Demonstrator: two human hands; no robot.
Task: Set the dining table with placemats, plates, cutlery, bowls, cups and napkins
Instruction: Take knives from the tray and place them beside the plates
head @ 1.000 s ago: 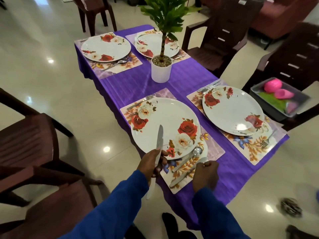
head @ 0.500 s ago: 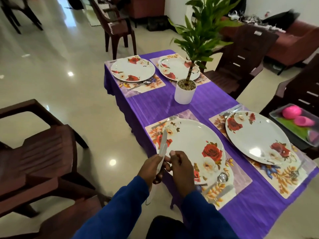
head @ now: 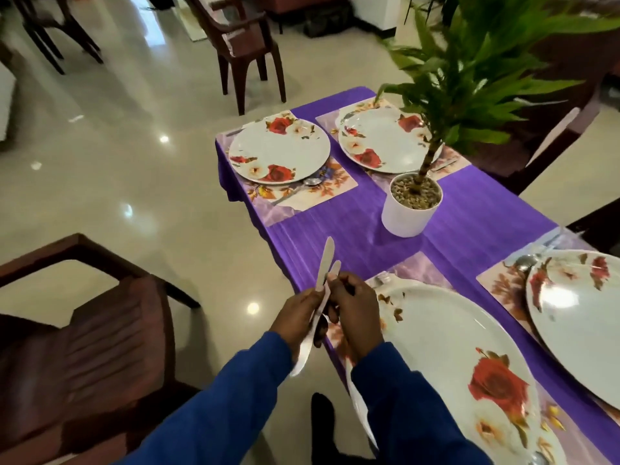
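My left hand (head: 297, 322) grips table knives (head: 323, 263) by their middle, blades pointing up and away, handles hanging below the fist. My right hand (head: 357, 307) pinches one of the knives just above the left hand. Both hands hover beside the near left corner of the purple table (head: 355, 226). Under them lies the near floral plate (head: 446, 360) on its placemat (head: 416, 268). Another plate (head: 580, 323) sits at the near right. Two far plates (head: 278, 151) (head: 382, 139) rest on placemats, a spoon (head: 310, 182) beside the far left one.
A potted plant in a white pot (head: 407, 214) stands mid-table, its leaves spreading over the far right setting. Brown chairs stand at my left (head: 77, 330), beyond the table's far end (head: 245, 48) and along the right side (head: 570, 139). Glossy tile floor surrounds the table.
The view has moved along the table's left side towards the far settings. My right hand left the cutlery by the near plate, came to the left hand and now pinches a knife.
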